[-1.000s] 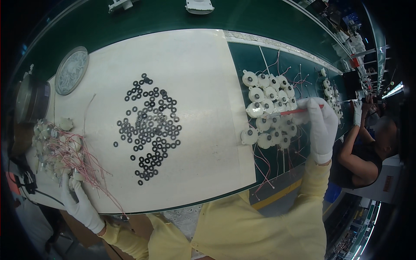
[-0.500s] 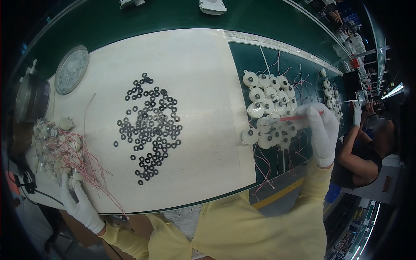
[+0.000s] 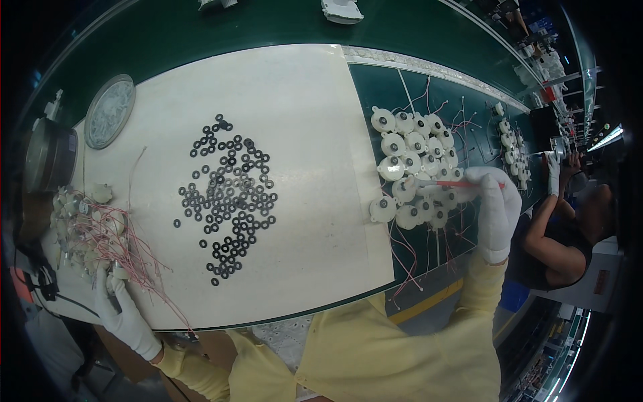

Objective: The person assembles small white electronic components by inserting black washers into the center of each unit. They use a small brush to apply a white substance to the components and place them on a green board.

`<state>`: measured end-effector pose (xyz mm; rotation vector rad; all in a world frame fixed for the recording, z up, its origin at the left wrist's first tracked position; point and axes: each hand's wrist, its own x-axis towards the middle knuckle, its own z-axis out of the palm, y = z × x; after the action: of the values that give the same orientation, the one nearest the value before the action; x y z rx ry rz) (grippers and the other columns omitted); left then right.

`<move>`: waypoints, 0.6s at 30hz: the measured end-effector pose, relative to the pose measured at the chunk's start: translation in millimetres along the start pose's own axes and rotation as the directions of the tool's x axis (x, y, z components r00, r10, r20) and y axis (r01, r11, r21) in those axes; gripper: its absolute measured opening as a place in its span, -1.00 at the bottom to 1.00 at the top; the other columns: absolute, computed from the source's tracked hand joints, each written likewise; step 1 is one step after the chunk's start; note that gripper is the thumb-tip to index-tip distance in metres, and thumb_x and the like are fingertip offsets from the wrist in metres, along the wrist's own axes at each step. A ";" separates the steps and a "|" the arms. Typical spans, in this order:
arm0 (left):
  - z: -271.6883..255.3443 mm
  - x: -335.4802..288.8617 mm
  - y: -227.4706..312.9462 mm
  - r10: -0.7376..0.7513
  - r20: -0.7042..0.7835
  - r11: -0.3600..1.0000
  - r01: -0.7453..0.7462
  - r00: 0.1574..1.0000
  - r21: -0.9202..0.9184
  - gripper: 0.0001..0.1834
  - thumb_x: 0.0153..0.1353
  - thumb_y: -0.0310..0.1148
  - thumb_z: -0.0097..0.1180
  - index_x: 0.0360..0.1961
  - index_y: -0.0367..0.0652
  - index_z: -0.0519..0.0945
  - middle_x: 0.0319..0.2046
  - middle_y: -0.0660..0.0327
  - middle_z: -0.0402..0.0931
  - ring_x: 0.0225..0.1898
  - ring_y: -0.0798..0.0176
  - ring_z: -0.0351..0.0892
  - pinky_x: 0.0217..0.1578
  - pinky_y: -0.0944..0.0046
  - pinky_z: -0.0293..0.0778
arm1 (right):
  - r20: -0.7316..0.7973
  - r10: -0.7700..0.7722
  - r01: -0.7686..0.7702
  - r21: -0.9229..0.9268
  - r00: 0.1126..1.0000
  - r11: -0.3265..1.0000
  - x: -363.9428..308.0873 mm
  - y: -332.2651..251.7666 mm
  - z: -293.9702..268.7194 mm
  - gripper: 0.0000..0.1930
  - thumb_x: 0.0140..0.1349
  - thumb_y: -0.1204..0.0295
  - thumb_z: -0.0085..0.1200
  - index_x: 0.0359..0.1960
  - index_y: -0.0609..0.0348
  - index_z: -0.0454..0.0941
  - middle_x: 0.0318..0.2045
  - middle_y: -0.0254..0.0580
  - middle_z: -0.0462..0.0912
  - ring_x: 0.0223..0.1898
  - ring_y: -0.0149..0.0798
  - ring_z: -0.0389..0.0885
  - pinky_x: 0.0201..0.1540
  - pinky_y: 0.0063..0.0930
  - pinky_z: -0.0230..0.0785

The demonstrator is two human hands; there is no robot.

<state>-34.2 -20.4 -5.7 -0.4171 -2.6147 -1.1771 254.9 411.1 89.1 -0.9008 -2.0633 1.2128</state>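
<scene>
My gloved right hand [image 3: 494, 214] grips a thin red-handled stick [image 3: 450, 183], held nearly level. Its pale tip is over a cluster of white round plastic parts [image 3: 392, 169] with side tabs. Many of these parts have a dark ring at their centre, and thin red and white wires trail from them. At the lower left, my gloved left hand [image 3: 127, 321] has its thumb and a finger around a white round part [image 3: 120, 273] at the edge of a tangled pile [image 3: 87, 231] of similar wired parts. Other fingers of that hand are hidden.
Many small black rings [image 3: 231, 194] lie scattered on the white sheet [image 3: 315, 134]. A round clear-lidded dish [image 3: 110, 112] and a grey round container [image 3: 52, 155] stand at the left. To the far right, a co-worker [image 3: 559, 234] sits near more white parts [image 3: 514, 151].
My right hand has shifted slightly down and left, and the red stick has become more level over the white parts. My left hand stays in place at the pile.
</scene>
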 end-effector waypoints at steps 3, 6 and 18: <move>3.7 1.7 -2.4 0.006 0.004 1.000 -0.006 1.000 -0.013 -0.64 0.36 -0.53 0.01 0.16 -0.35 0.45 0.02 0.17 0.51 -0.05 0.34 0.45 0.05 0.33 0.37 | 0.040 0.011 -0.012 0.027 0.999 1.000 -4.5 4.5 -2.7 -0.76 0.38 0.44 -0.09 -0.15 0.42 0.54 -0.26 -0.08 0.64 -0.35 -0.30 0.64 -0.24 -0.52 0.45; 2.2 0.4 -5.1 0.016 -0.012 1.000 -0.016 1.000 -0.025 -0.65 0.36 -0.55 0.00 0.16 -0.36 0.45 0.02 0.16 0.52 -0.05 0.34 0.46 0.05 0.33 0.37 | 0.074 0.024 -0.026 0.025 0.997 0.999 -5.8 8.1 -0.2 -0.76 0.38 0.44 -0.10 -0.15 0.41 0.54 -0.26 -0.08 0.63 -0.35 -0.29 0.65 -0.24 -0.53 0.45; 2.5 1.1 -3.3 -0.023 0.003 0.999 0.023 1.000 -0.030 -0.64 0.35 -0.53 0.01 0.17 -0.33 0.46 0.03 0.16 0.51 -0.03 0.34 0.44 0.07 0.33 0.35 | 0.036 0.058 -0.059 0.006 0.998 0.998 -13.8 12.0 -13.9 -0.75 0.35 0.43 -0.06 -0.15 0.42 0.54 -0.22 -0.05 0.63 -0.33 -0.24 0.64 -0.19 -0.45 0.46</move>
<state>-36.7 -20.5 -9.2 -0.3958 -2.6131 -1.2253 276.8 411.7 82.2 -0.9491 -2.0726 1.2743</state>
